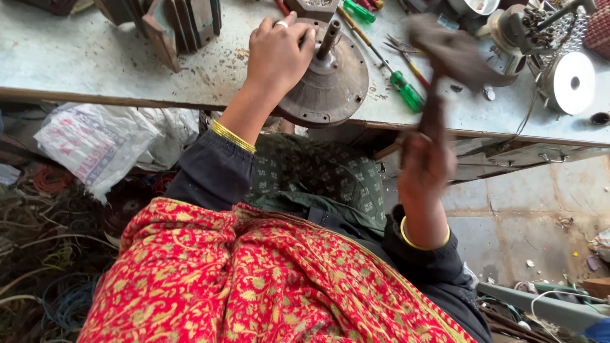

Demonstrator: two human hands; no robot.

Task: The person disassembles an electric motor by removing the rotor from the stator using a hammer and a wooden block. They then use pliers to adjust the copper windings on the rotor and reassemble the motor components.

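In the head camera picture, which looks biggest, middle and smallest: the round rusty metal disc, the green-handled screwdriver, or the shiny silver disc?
1. Round rusty metal disc, under the left hand.
2. Shiny silver disc.
3. Green-handled screwdriver: long, but thin, so smallest overall.

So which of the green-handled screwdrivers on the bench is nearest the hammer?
The green-handled screwdriver lying just right of the round rusty metal housing, beside the blurred hammer. The other green-handled one lies farther back, at the top edge.
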